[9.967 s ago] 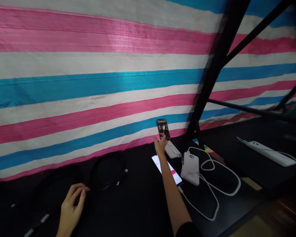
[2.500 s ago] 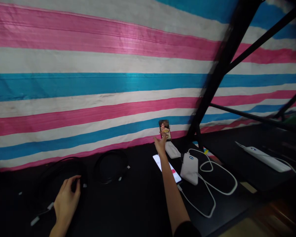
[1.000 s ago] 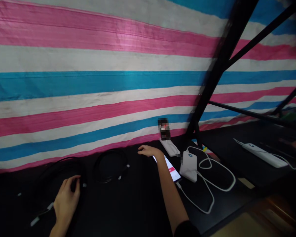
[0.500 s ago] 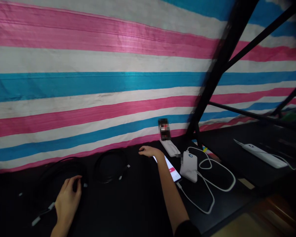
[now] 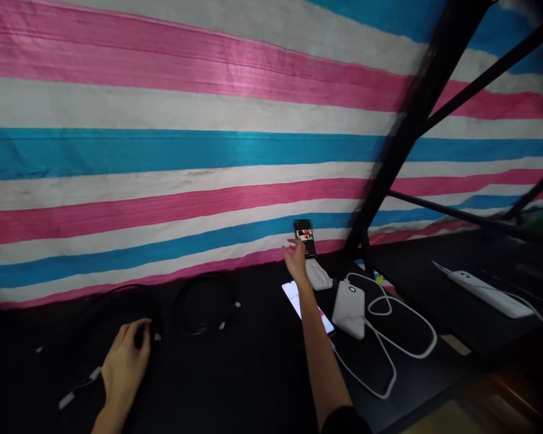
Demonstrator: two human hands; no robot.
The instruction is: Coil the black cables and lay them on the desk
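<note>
At the left of the dark tabletop lies a coil of black cable (image 5: 117,288) with pale connector ends. My left hand (image 5: 125,357) is curled over its near right part, thumb and index tip together; black on black hides the exact grip. My right hand (image 5: 295,259) reaches to a small phone (image 5: 305,240) propped upright on a white holder (image 5: 317,276). Its fingers are apart and at the lit screen's left edge; whether they touch cannot be told. Under the right wrist a larger lit phone (image 5: 294,295) lies flat, partly covered by the forearm.
A second black cable coil (image 5: 204,333) lies between my hands. A white power bank (image 5: 349,309) with looping white cable (image 5: 428,355) sits right of the flat phone. Farther right is another white device (image 5: 491,293). A black metal frame (image 5: 400,144) stands before the striped tarp (image 5: 185,150).
My right hand has moved up and right from above the flat phone's far end to the propped phone. My left hand stays at the coil. The view has shifted slightly.
</note>
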